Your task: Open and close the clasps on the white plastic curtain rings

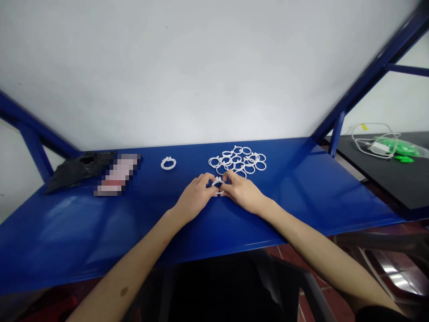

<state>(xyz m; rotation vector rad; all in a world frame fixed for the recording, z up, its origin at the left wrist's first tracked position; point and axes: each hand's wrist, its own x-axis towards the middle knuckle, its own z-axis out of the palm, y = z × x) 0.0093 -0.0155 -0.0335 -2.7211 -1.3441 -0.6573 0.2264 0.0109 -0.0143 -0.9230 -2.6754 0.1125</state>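
Between my two hands, near the middle of the blue table (140,232), is a white ring (218,192) with small knobs on its top, like a curtain ring. My left hand (197,193) pinches its left side between thumb and fingers. On the other side my right hand (241,191) grips the ring the same way. Just beyond my right hand lies a loose pile of similar white rings (249,168), many overlapping. A small stack of white rings (168,164) sits apart to the left, its knobs gathered at the back.
A black plastic bag (75,172) and a blurred pink-white packet (117,174) lie at the table's left. Blue frame bars (337,129) rise at both sides before a white wall. On a black table (385,174) at right are a white cable with charger (380,148) and green items (402,147).
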